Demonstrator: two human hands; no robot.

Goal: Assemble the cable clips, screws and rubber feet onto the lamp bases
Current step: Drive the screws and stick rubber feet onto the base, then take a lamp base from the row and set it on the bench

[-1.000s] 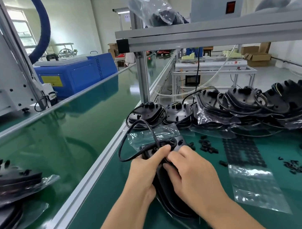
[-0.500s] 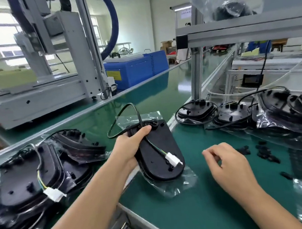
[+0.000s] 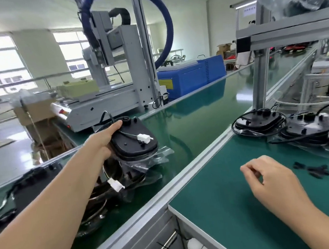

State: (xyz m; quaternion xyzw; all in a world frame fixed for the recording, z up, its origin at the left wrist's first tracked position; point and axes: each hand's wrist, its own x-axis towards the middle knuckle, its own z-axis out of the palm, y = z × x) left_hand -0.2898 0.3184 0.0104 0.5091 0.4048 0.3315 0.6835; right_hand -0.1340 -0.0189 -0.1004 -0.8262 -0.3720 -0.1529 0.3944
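My left hand [image 3: 102, 142] grips a black oval lamp base [image 3: 135, 142] by its left edge, out over the green conveyor belt [image 3: 197, 118]. The base has a black cable and a white connector [image 3: 143, 137], and a clear bag hangs under it. It hovers just above a pile of bagged lamp bases [image 3: 105, 187] on the belt. My right hand [image 3: 271, 182] hangs above the green work mat [image 3: 218, 203] with fingers loosely curled and holding nothing I can see. Small black cable clips [image 3: 316, 170] lie on the mat to its right.
More lamp bases [image 3: 258, 121] with coiled cables sit in a row at the far right of the mat. An aluminium rail [image 3: 185, 175] divides mat from belt. A grey machine [image 3: 112, 101] and a blue unit [image 3: 191, 77] stand beyond the belt. A shelf post [image 3: 259, 82] rises near the row.
My left hand has carried the lamp base leftwards off the mat and out over the belt, above the pile. My right hand let go and stays over the mat.
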